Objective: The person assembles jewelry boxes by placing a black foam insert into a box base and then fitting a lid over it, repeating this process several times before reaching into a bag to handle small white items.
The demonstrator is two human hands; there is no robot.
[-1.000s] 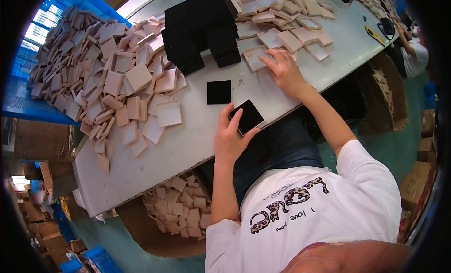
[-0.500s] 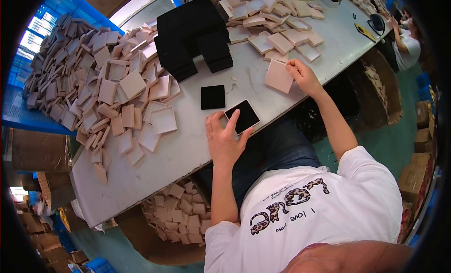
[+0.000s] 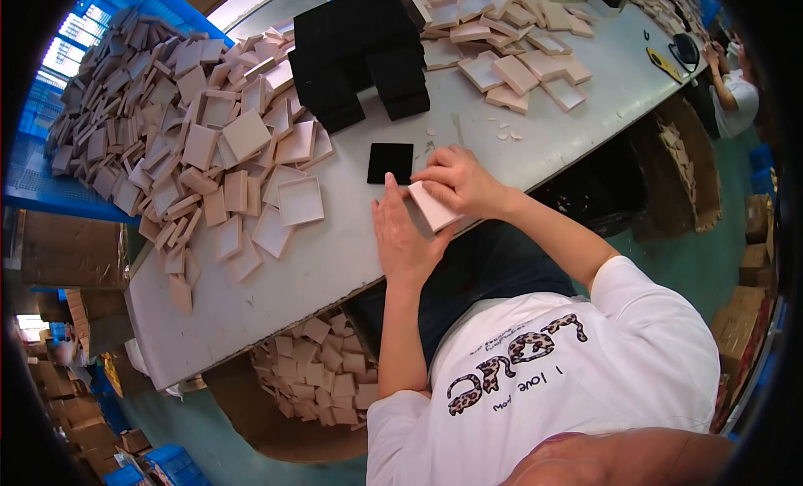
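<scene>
A pale pink square box lid [image 3: 434,208] sits tilted at the table's near edge, where the box bottom with the black pad was. My right hand [image 3: 460,183] is closed on the lid's upper side, fingers bent over its edge. Beside the lid's left side is my left hand [image 3: 403,239], fingers stretched out and thumb at the lid's lower corner. What lies under the lid is hidden. A loose black square pad [image 3: 391,163] lies flat on the table just beyond my left fingertips.
Stacks of black pads [image 3: 360,55] stand behind. A large heap of pink box parts [image 3: 192,126] spreads at left, more box parts [image 3: 519,63] beyond. A yellow cutter [image 3: 663,65] lies far right, near another person [image 3: 736,97]. A carton [image 3: 251,411] of box parts is below the table.
My right hand has brought the pink lid leftward and down over the black-padded box bottom. My left index finger has come off the pad, and that hand now lies alongside.
</scene>
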